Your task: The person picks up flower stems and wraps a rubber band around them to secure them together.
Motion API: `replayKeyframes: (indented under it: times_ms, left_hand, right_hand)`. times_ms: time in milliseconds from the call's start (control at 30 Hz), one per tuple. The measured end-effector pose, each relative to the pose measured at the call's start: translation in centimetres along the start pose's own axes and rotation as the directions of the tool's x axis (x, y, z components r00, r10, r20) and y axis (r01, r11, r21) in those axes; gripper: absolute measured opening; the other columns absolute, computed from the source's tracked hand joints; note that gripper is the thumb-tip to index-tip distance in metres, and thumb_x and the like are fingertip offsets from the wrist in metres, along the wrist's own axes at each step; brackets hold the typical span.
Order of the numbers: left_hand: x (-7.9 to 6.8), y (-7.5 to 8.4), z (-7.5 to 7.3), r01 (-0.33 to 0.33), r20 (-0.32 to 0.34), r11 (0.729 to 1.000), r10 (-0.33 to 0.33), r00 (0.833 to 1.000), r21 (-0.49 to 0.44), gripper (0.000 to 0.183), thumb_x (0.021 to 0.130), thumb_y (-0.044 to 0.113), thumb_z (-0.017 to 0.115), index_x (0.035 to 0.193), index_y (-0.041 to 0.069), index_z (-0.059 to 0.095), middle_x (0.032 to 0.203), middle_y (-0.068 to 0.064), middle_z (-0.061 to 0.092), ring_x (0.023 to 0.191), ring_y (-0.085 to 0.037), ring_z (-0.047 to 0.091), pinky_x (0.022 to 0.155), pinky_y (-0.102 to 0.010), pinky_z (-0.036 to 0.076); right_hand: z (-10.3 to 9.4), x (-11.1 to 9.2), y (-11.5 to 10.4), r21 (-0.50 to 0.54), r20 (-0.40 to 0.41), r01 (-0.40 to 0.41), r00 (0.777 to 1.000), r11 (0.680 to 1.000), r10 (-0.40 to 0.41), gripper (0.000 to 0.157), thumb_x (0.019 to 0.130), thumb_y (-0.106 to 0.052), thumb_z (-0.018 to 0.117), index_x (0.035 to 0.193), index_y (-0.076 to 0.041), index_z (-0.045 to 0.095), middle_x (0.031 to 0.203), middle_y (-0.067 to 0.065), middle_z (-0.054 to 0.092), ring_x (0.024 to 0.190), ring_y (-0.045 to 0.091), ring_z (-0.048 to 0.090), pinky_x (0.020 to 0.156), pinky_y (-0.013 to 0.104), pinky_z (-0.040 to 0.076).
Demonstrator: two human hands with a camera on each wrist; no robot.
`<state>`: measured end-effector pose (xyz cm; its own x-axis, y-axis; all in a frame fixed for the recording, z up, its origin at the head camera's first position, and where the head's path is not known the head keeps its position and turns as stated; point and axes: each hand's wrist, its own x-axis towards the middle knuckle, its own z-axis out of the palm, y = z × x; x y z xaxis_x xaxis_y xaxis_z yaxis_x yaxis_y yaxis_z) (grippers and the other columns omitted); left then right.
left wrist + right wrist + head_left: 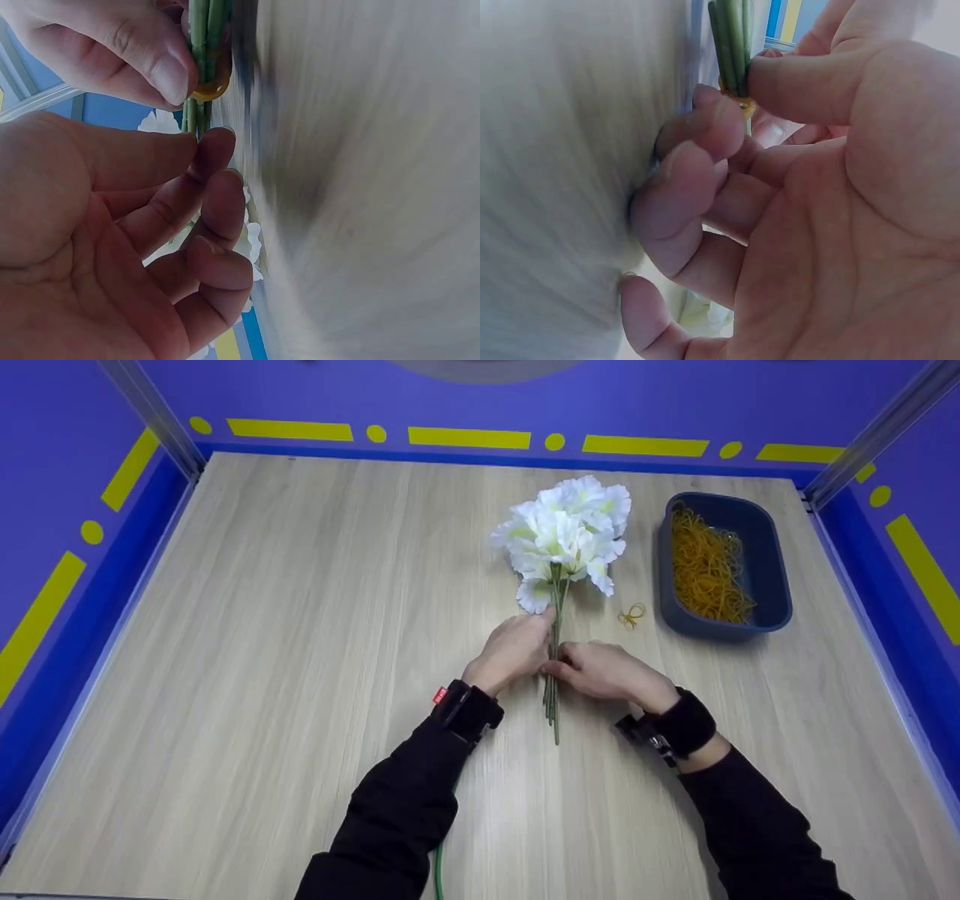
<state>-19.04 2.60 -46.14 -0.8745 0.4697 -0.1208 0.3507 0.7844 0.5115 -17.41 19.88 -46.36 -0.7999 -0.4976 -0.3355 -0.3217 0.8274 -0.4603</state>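
Note:
A bunch of white artificial flowers (562, 529) lies on the table, blooms pointing away from me and green stems (551, 701) toward me. My left hand (514, 651) pinches the stems between thumb and forefinger, below the blooms. Closer to the cut ends, my right hand (606, 669) has its thumb and curled forefinger on the stems. A yellow rubber band (213, 90) loops around the stems there, right at the right thumb tip in the left wrist view. The right wrist view shows the band (744, 103) partly hidden behind the right fingers.
At the right stands a dark grey plastic box (772, 577) with a heap of yellow rubber bands (705, 570) inside. A few loose rubber bands (632, 616) lie between box and flowers. Blue-purple panels (465, 405) border the wooden table (300, 622) at the back and sides.

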Motion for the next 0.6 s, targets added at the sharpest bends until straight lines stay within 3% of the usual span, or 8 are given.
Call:
replayKeyframes:
  times_ms: [467, 600]
  left_hand:
    - [-0.1, 0.0, -0.1, 0.005, 0.018, 0.999, -0.004, 1.000, -0.054, 0.057, 0.101, 0.010, 0.057, 0.155, 0.007, 0.037, 0.117, -0.012, 0.069, 0.094, -0.023, 0.065, 0.088, -0.037, 0.052]
    - [-0.3, -0.2, -0.7, -0.023, -0.024, 0.999, 0.022, 0.999, -0.041, 0.047, 0.100, 0.009, 0.057, 0.147, 0.006, 0.048, 0.104, -0.009, 0.069, 0.091, -0.023, 0.065, 0.084, -0.039, 0.053]
  right_hand:
    - [-1.2, -1.1, 0.1, 0.025, 0.017, -0.030, 0.999, 0.999, 0.030, 0.032, 0.105, -0.042, 0.053, 0.108, -0.010, 0.058, 0.083, 0.005, 0.062, 0.070, 0.020, 0.057, 0.062, 0.037, 0.045]
    - [-2.4, -1.9, 0.1, 0.023, -0.045, 0.008, 0.999, 1.000, -0.007, 0.029, 0.105, -0.037, 0.056, 0.111, -0.008, 0.060, 0.085, 0.004, 0.064, 0.073, 0.020, 0.060, 0.065, 0.039, 0.048]
